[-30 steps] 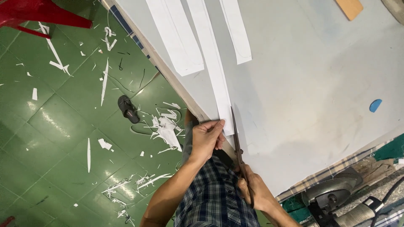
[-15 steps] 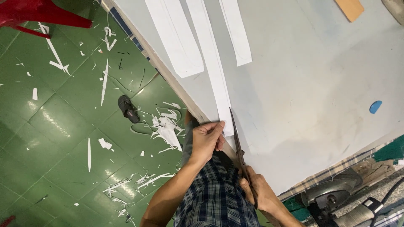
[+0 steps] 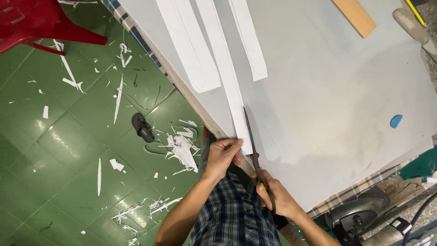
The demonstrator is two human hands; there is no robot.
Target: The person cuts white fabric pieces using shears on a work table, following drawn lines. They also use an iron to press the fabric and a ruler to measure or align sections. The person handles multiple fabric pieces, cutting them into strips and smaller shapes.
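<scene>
Right hand (image 3: 278, 197) closed through the handles of a pair of dark scissors (image 3: 253, 146), fingers wrapped tight, thumb side up; the blades run away from the body along the right edge of a long white paper strip (image 3: 226, 77), tips lying well up the strip; whether the blades are parted or shut cannot be told at this angle. Left hand (image 3: 222, 156) pinches the near end of that strip at the table edge, fingers curled over the top, thumb hidden beneath, holding the paper taut toward the body. The strip lies on a pale grey table sheet (image 3: 327, 91) and runs from the near edge to the far end of the surface. Judgement: the cut in hand is a long straight trim down the strip's edge. To do it well, keep the left pinch firm and low so the paper stays flat, let the lower blade ride on the sheet, make long partial closes rather than snapping the tips shut, and sight along the blade rather than at the hand. Risk: a slack near end would let the line wander. Further out, two more white strips (image 3: 191, 50) (image 3: 248, 41) lie to the left and right of the cut one, apart from it. Far right, a tan wooden block (image 3: 354, 16); a small blue chalk piece (image 3: 396, 120) right. Green tiled floor (image 3: 54, 150) at left littered with white paper offcuts (image 3: 182, 148), a dark sandal (image 3: 142, 127), and a red plastic chair (image 3: 36, 20) at far left.
</scene>
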